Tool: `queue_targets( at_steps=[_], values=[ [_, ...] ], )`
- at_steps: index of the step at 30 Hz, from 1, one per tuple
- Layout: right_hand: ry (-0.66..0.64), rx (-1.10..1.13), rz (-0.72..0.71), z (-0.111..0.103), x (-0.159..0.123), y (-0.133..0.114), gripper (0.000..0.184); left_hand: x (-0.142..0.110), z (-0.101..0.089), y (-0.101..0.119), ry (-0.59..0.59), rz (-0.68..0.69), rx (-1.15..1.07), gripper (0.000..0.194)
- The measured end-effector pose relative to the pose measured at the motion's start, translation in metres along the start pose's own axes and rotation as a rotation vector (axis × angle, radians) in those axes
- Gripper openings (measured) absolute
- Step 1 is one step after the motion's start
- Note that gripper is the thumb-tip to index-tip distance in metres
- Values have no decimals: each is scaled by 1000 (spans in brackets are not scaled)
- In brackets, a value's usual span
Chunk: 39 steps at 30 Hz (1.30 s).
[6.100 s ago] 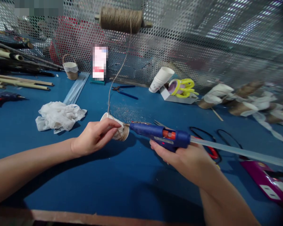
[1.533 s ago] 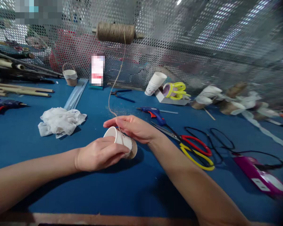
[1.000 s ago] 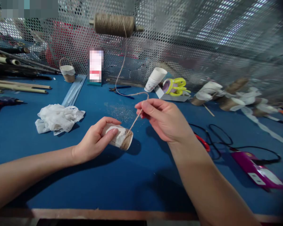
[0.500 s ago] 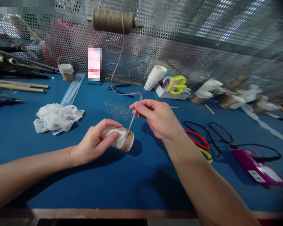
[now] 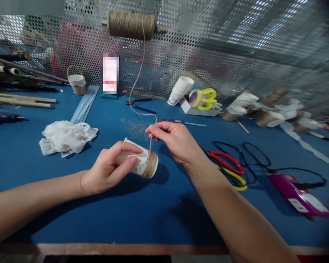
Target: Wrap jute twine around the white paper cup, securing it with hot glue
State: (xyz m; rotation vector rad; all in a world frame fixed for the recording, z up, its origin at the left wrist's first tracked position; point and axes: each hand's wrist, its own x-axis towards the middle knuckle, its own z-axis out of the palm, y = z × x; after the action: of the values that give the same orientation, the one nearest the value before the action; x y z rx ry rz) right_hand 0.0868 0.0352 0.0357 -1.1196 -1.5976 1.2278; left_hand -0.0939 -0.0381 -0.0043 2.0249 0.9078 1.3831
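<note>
My left hand [image 5: 112,164] grips a white paper cup [image 5: 140,165] lying tilted on its side above the blue table, its twine-wrapped end pointing right. Several turns of brown twine [image 5: 151,166] circle that end. With thumb and fingers pinched, my right hand [image 5: 170,138] holds the running strand of twine [image 5: 150,144] just above the cup. From there the strand loops back across the table and rises to a big spool of twine [image 5: 130,25] mounted on the perforated metal screen. My fingers cover part of the cup's side.
Crumpled white lace [image 5: 67,137] lies left of the cup. Behind are pliers [image 5: 141,104], stacked paper cups [image 5: 181,89] and a small twine-wrapped basket [image 5: 78,84]. Red-and-yellow-handled scissors [image 5: 230,168] and a purple power strip [image 5: 300,193] sit at right, a glue gun [image 5: 5,117] at far left.
My right hand has moved left and slightly down with the twine. The cup has turned a little in my left hand, and the strand now stands more upright.
</note>
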Motion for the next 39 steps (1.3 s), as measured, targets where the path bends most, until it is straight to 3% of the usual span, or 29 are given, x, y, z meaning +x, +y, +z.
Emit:
queue_targets(
  at_steps=[17,25,39],
  values=[
    [-112,-76,105,10,-3,9,25,-3,-3,2,25,51,36,16],
    [-188,24,207,17,-6,13,28,-1,-2,1,53,73,44,16],
    [-210,97,364,23,-3,19,30,-1,0,-6,94,-38,31,12]
  ],
)
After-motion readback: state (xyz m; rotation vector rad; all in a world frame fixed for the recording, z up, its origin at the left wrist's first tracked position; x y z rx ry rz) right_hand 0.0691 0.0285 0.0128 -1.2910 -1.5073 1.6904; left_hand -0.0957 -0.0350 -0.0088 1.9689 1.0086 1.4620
